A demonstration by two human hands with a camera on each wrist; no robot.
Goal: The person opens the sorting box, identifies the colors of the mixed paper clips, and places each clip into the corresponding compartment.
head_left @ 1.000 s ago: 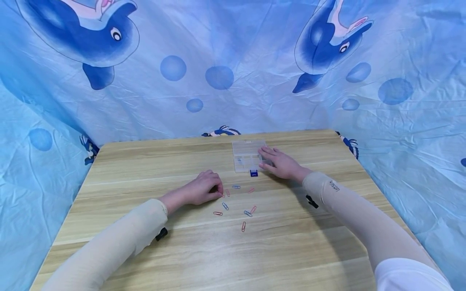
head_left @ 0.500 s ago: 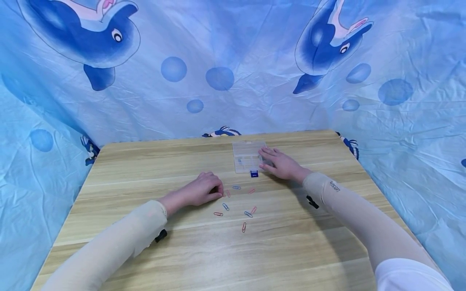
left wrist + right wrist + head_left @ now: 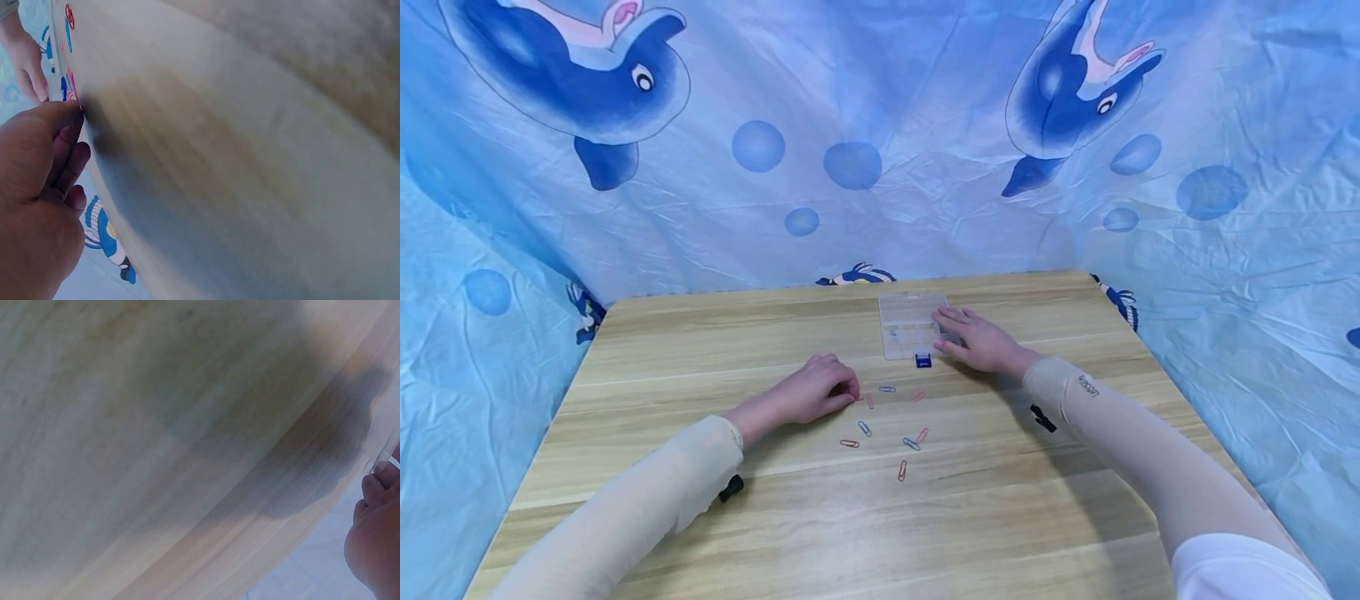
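My left hand (image 3: pixel 816 389) is low over the table, thumb and index finger pinched together on a small pink paper clip, mostly hidden by the fingertips; a sliver of pink shows at the tips in the left wrist view. Just right of it lies another pink paper clip (image 3: pixel 870 401). A clear plastic compartment box (image 3: pixel 895 310) stands further back with its lid folded back and a blue latch (image 3: pixel 922 361) at the front. Something small and blue sits in its left compartment. My right hand (image 3: pixel 983 342) rests spread at the box's right side, fingers extended over its edge.
In front of the box lie several scattered clips, among them a blue paper clip (image 3: pixel 865 428), a red paper clip (image 3: pixel 902 471) and a crossed blue-and-pink pair. Behind the wooden table (image 3: pixel 700 333) hangs a blue dolphin-print curtain (image 3: pixel 910 225).
The left fingertips have shifted very slightly, still pinching at the same spot. The right hand and box keep their places; the whole head view has tilted a little.
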